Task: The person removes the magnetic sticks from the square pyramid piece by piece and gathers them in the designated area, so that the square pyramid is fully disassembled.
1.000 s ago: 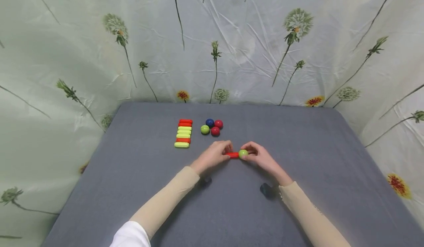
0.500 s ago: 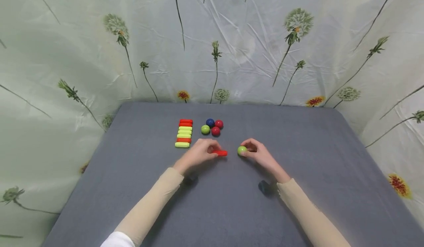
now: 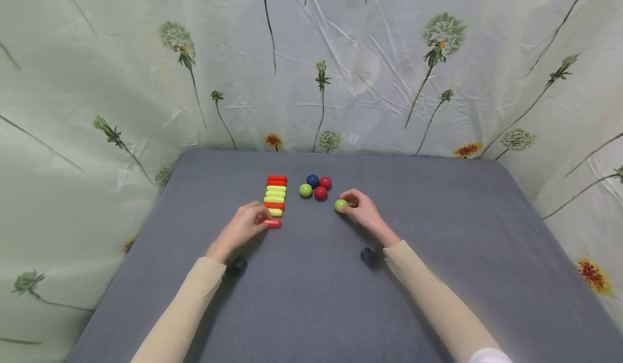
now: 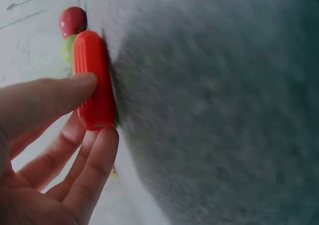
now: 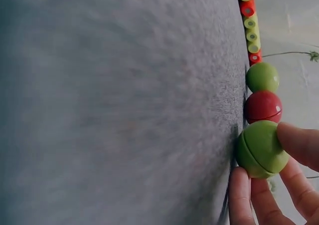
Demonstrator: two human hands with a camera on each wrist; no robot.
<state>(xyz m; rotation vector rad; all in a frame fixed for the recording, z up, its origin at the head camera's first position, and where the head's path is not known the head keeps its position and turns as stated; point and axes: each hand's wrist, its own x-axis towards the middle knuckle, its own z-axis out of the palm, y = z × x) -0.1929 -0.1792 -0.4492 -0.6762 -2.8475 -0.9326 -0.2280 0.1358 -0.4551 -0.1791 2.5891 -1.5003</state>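
My left hand (image 3: 245, 223) pinches a red ribbed rod (image 4: 94, 80) between thumb and fingers, at the near end of a column of red and yellow-green rods (image 3: 276, 195). In my right hand (image 3: 364, 213) is a green ball (image 5: 261, 149) with a seam round it, gripped by thumb and fingertips close to the table surface. To its left sits a cluster of balls: a blue ball (image 3: 313, 180), a green ball (image 3: 305, 190) and two red balls (image 3: 320, 193).
A grey cloth-covered table (image 3: 311, 298) carries everything. Behind it hangs a pale curtain (image 3: 370, 71) printed with dandelions. Dark wrist-camera pieces (image 3: 370, 257) hang beneath both wrists.
The red rod and green ball, formerly end to end, are now apart. My left hand has carried the rod left to the column; my right hand has brought the ball up and left toward the cluster.
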